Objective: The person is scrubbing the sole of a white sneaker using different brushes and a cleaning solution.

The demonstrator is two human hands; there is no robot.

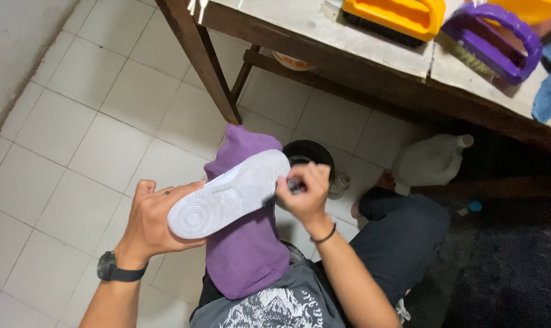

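Holding: left hand point(154, 222) grips white shoe point(230, 194), sole up, at its heel end, above purple cloth point(245, 243) on lap. Right hand point(303, 194), fingers closed on small dark tool point(283, 189), touches sole's right edge. Far right on table point(324, 27): orange brush point(394, 17), purple brush point(491, 41).

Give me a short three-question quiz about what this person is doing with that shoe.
1. True or false: the shoe is held sole up.
2. Which hand grips the shoe's heel end: left or right?
3. What lies under the shoe: (a) a purple cloth, (b) a yellow brush, (c) a white jug?

Key: 1 true. 2 left; the right hand holds a small dark tool against the sole's edge. 3 a.
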